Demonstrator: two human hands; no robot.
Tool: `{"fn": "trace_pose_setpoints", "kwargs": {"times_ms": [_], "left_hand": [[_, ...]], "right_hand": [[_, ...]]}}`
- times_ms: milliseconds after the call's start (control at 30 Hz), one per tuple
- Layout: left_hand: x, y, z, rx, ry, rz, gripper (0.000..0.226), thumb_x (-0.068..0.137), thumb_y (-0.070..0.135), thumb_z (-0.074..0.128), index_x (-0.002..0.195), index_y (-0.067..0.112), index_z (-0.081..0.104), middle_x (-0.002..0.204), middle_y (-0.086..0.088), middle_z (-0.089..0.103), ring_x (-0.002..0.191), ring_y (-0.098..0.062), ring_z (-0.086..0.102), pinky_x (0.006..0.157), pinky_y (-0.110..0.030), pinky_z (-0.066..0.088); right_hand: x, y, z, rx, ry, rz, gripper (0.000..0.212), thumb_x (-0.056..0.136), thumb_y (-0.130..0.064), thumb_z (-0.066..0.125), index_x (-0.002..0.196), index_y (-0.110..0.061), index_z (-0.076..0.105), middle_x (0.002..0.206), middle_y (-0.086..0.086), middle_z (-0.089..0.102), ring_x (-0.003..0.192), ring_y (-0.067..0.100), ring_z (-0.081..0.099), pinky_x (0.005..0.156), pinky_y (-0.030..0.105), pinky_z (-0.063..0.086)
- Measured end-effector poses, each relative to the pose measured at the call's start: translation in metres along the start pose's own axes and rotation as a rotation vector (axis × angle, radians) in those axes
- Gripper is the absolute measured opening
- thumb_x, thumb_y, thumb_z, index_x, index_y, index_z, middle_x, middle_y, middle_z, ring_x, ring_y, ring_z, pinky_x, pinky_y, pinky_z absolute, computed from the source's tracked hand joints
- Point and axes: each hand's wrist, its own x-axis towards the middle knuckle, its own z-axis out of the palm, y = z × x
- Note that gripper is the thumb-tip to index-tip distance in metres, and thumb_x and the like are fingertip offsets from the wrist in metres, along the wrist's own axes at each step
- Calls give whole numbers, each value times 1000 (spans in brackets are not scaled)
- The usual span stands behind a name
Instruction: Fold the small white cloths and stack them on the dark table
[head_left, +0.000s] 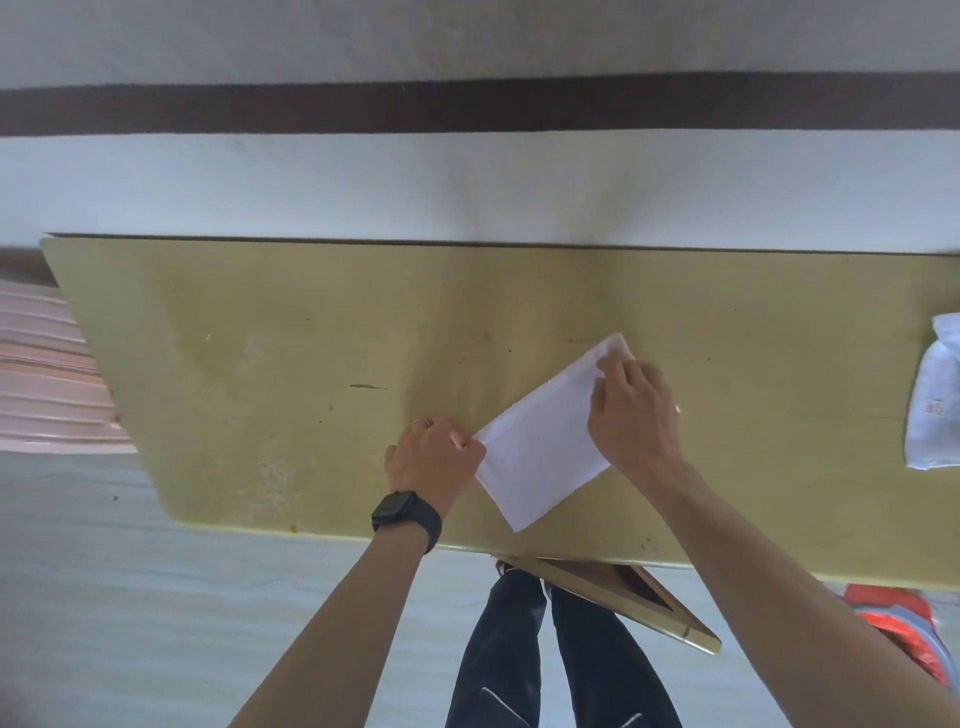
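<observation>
A small white cloth (540, 441), folded into a long strip, lies slanted on the olive-yellow table (291, 364) near its front edge. My left hand (434, 457) pinches the cloth's near-left corner between thumb and fingers. My right hand (631, 410) pinches the far-right end, fingers curled over its edge. Another white cloth (935, 400), crumpled and with a small red mark, lies at the table's right edge, partly cut off by the frame.
A pink ribbed object (47, 364) sits beyond the table's left end. A framed board (618, 587) leans under the front edge by my legs. Something red and blue (904, 623) lies at lower right. A white wall with a dark stripe stands behind.
</observation>
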Motion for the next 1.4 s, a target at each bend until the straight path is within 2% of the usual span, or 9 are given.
{"fn": "trace_pose_setpoints", "kwargs": {"times_ms": [67, 200, 333, 500, 633, 800, 967, 1267, 1400], "left_hand": [[-11, 2, 4, -24, -48, -59, 14, 80, 36, 54, 83, 30, 66, 88, 10, 65, 82, -17, 59, 84, -35, 44], [-33, 16, 15, -118, -207, -151, 16, 83, 45, 57, 77, 31, 62, 77, 11, 65, 83, -18, 63, 91, -36, 46], [-44, 16, 27, -41, -138, -75, 23, 87, 43, 51, 85, 26, 66, 80, 8, 66, 80, -20, 64, 82, -34, 49], [-42, -15, 54, 194, 413, 619, 20, 77, 24, 73, 95, 17, 66, 97, -5, 69, 89, -29, 63, 72, -36, 52], [-30, -34, 63, 332, 362, 1007, 39, 89, 33, 61, 123, 15, 65, 130, -3, 62, 118, -25, 58, 101, -38, 42], [-51, -59, 84, 481, 249, 978, 63, 86, 54, 61, 132, 11, 59, 141, -6, 54, 127, -29, 51, 106, -47, 40], [-73, -55, 88, 372, 350, 968, 26, 84, 6, 48, 103, 15, 65, 112, -3, 61, 106, -29, 54, 87, -41, 47], [-56, -61, 57, 229, 281, 1080, 22, 79, 10, 78, 97, 20, 72, 91, 8, 70, 88, -20, 65, 87, -28, 44], [-61, -13, 10, -54, 15, 645, 17, 95, 29, 62, 107, 27, 74, 89, 10, 67, 92, -12, 60, 84, -27, 47]], "right_hand": [[16, -17, 3, -8, -130, -75, 45, 101, -21, 40, 144, -8, 41, 157, 9, 33, 145, 29, 27, 115, 45, 27], [41, -41, 7, -70, -285, -264, 55, 102, -26, 33, 155, -22, 21, 166, -2, 1, 152, 15, -5, 123, 48, -1], [6, -34, 3, 50, -91, -328, 49, 98, -19, 43, 147, -22, 42, 158, 0, 33, 148, 20, 23, 120, 46, 23], [-94, 19, 14, 150, 173, -240, 31, 90, -17, 56, 117, -14, 68, 122, 1, 65, 111, 26, 56, 87, 44, 51], [-133, 42, 31, 29, 69, -318, 46, 91, -29, 58, 134, -11, 60, 145, 1, 53, 132, 21, 51, 100, 40, 45], [-155, 44, 42, -74, 65, -373, 55, 84, -56, 68, 120, -14, 66, 128, 3, 61, 120, 27, 57, 101, 43, 43], [-172, 51, 58, -83, 122, -435, 32, 75, -13, 80, 103, -19, 64, 108, -2, 61, 101, 25, 57, 88, 36, 41], [-165, 57, 28, 204, 83, -406, 20, 98, -27, 57, 102, -16, 73, 104, -6, 69, 99, 21, 61, 84, 31, 46], [-140, 37, -1, 458, 80, -161, 13, 97, -19, 61, 104, -15, 72, 99, -14, 68, 97, 14, 61, 86, 16, 45]]}}
